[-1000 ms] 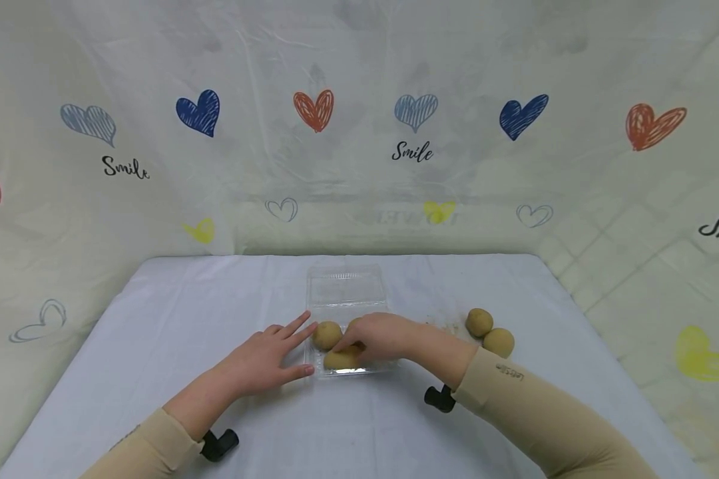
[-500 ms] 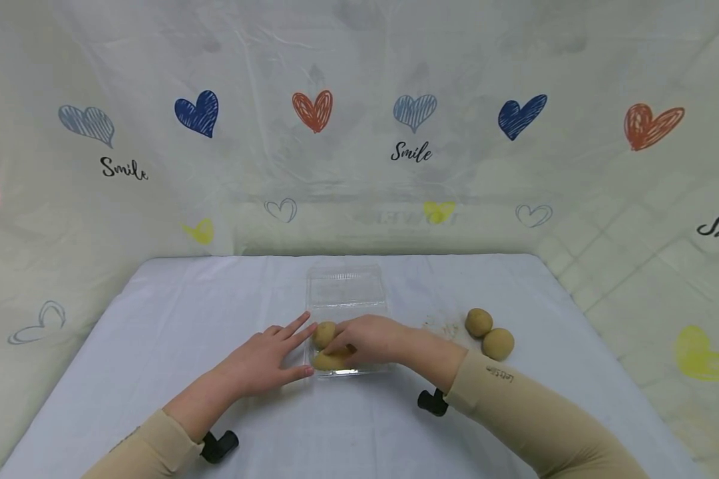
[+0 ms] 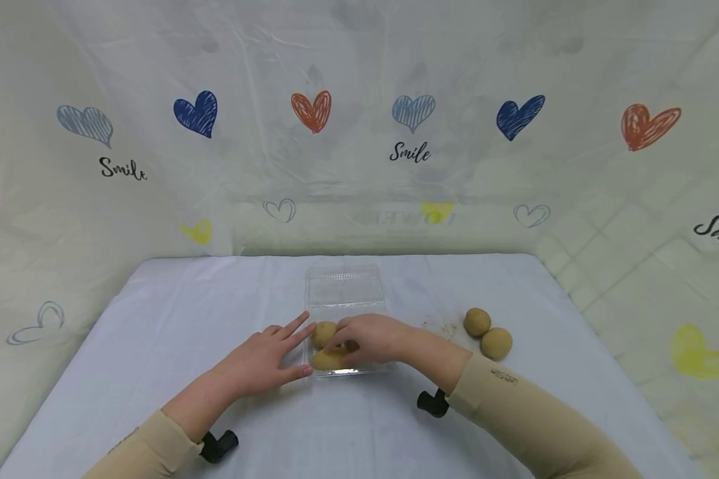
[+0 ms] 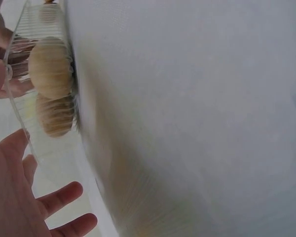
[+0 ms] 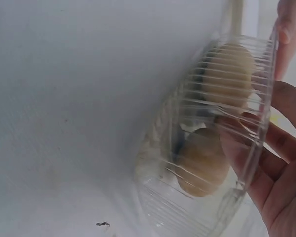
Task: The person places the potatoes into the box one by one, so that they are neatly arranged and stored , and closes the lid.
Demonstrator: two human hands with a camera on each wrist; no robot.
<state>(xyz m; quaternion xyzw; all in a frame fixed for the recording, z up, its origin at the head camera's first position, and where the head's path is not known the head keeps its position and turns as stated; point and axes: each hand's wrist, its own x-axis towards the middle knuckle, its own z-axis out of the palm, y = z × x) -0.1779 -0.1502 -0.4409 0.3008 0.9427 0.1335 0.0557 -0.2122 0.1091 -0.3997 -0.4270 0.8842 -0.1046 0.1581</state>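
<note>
A clear plastic clamshell box [image 3: 347, 374] stands with its lid [image 3: 344, 287] laid back. Inside, a potato [image 3: 323, 334] lies at the left, with a front potato [image 3: 327, 361] touching it. My right hand [image 3: 374, 338] reaches into the box, its bent fingers holding the front potato. Through the ribbed wall, the right wrist view shows another potato [image 5: 202, 165] beside the fingers, mostly hidden from the head view. My left hand [image 3: 263, 359] is spread at the left wall, fingertips at the rim. In the left wrist view its fingers [image 4: 64, 197] are straight and apart.
Two more potatoes, one farther back [image 3: 477, 322] and one nearer [image 3: 496, 344], lie on the white-covered table [image 3: 335, 439] right of the box. Brown crumbs [image 3: 446, 327] are scattered between them and the box. A printed cloth [image 3: 359, 166] hangs behind.
My right hand has moved left inside the box, and the front potato has shifted left with it, up against the left wall. My left hand has stayed in place.
</note>
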